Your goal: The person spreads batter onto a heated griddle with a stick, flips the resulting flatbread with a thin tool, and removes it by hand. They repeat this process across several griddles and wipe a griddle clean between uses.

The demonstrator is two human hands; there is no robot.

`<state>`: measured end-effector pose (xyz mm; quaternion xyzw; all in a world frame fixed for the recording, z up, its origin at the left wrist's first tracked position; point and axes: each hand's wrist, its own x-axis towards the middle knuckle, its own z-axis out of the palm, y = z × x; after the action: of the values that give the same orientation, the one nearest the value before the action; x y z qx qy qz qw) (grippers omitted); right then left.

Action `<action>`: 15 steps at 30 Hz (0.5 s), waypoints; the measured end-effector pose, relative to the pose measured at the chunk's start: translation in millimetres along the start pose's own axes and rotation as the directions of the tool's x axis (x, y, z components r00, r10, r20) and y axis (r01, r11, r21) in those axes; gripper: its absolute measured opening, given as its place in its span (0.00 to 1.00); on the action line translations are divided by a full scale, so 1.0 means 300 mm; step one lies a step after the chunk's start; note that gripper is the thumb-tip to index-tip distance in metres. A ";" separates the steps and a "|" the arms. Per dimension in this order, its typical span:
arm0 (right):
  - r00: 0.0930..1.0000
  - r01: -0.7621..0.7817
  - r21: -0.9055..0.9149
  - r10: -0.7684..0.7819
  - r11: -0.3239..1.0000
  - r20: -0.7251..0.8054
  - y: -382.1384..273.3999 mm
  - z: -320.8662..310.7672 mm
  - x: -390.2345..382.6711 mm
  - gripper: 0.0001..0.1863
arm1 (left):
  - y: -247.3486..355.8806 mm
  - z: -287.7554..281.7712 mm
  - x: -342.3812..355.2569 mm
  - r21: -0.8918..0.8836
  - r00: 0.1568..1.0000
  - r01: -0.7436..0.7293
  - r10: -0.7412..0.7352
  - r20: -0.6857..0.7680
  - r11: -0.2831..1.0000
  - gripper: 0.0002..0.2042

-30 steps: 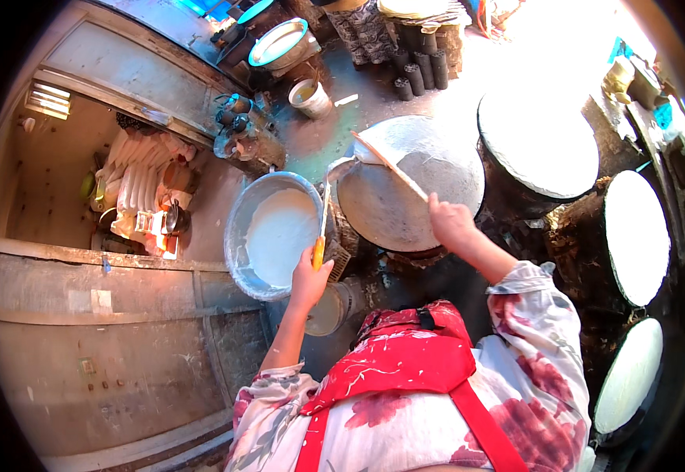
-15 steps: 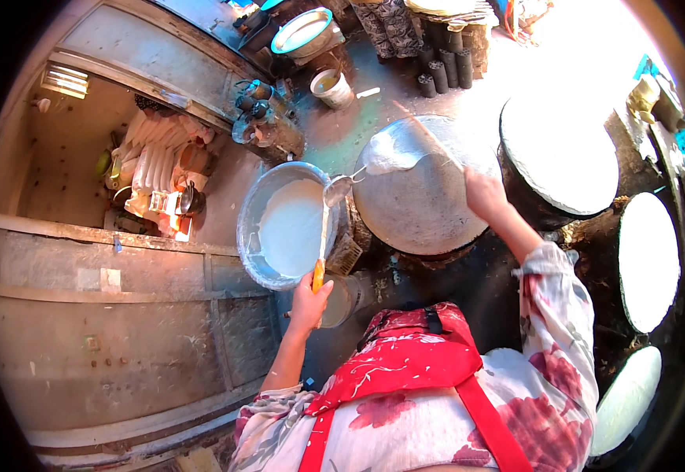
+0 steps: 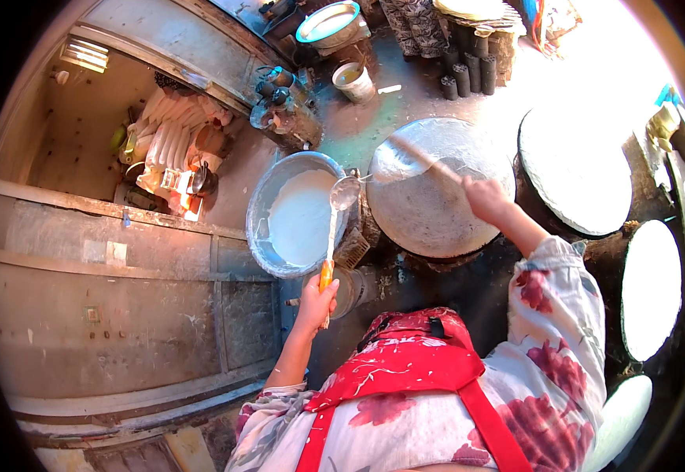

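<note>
My left hand (image 3: 316, 303) is closed around the yellow-orange handle of a ladle (image 3: 345, 193). The ladle's round bowl, smeared white, sits over the right rim of a large grey-blue basin (image 3: 256, 193) of white batter (image 3: 303, 220). In my right hand (image 3: 486, 199) is a wooden spreader stick (image 3: 430, 160), blurred by motion. It reaches over the far left part of a round griddle (image 3: 437, 214). Wet white batter (image 3: 397, 157) covers the griddle's far side, while the near side looks duller and greyish. Whether the stick touches the batter, I cannot tell.
More round griddles with white tops stand at the right (image 3: 574, 173) and lower right (image 3: 651, 291). Beyond are a white bucket (image 3: 354, 82), a blue-rimmed basin (image 3: 328, 25) and black cylinders (image 3: 468, 75). A metal-and-glass partition (image 3: 106, 315) runs along my left.
The stick has swept across the far part of the griddle, and the batter there has spread from a bright pool into a wider, thinner layer. My left hand keeps the ladle by the basin.
</note>
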<state>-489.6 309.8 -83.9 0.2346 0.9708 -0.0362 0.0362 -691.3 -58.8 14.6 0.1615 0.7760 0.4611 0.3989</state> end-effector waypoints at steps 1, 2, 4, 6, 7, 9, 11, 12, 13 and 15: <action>0.997 0.073 -0.023 -0.073 0.997 0.007 -0.024 -0.008 -0.042 0.24 | -0.001 0.002 -0.001 -0.019 1.000 0.009 -0.009 0.000 1.000 0.13; 0.989 0.144 -0.046 -0.143 0.989 0.023 -0.064 -0.022 -0.123 0.24 | -0.010 0.001 -0.006 -0.028 0.999 0.035 -0.035 0.011 0.999 0.11; 0.975 0.220 -0.053 -0.219 0.974 0.033 -0.105 -0.048 -0.199 0.25 | -0.040 -0.017 -0.052 -0.061 0.996 0.089 -0.089 -0.004 0.994 0.08; 0.986 0.165 -0.029 -0.164 0.986 0.026 -0.084 -0.072 -0.258 0.25 | -0.051 -0.025 -0.073 -0.086 0.996 0.093 -0.094 -0.002 0.992 0.08; 0.997 0.037 -0.026 -0.035 0.999 0.075 -0.069 -0.093 -0.219 0.22 | -0.059 -0.026 -0.081 -0.100 0.995 0.097 -0.098 -0.003 0.990 0.08; 0.988 -0.153 0.080 0.152 0.985 0.027 0.013 -0.077 -0.103 0.18 | -0.039 -0.017 -0.071 -0.106 0.996 0.090 -0.090 0.010 0.990 0.08; 0.998 -0.054 0.105 0.057 0.993 -0.023 0.039 -0.047 0.001 0.15 | -0.024 -0.005 -0.060 -0.120 0.996 0.093 -0.092 0.013 0.988 0.08; 0.999 -0.009 0.110 0.014 0.994 -0.049 0.044 -0.044 0.017 0.14 | -0.017 0.004 -0.050 -0.132 0.996 0.093 -0.091 0.022 0.987 0.08; 0.998 0.060 0.085 -0.058 0.995 -0.019 0.042 -0.033 -0.006 0.14 | -0.009 0.011 -0.043 -0.142 0.996 0.092 -0.088 0.034 0.986 0.08; 0.974 0.217 0.040 -0.220 0.975 0.062 -0.028 -0.091 -0.112 0.15 | -0.027 0.007 -0.037 -0.136 0.995 0.097 -0.094 0.029 0.986 0.08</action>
<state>-465.1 289.4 -53.2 0.1255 0.9882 -0.0635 0.0604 -681.7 -68.6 12.4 0.1015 0.7447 0.4920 0.4394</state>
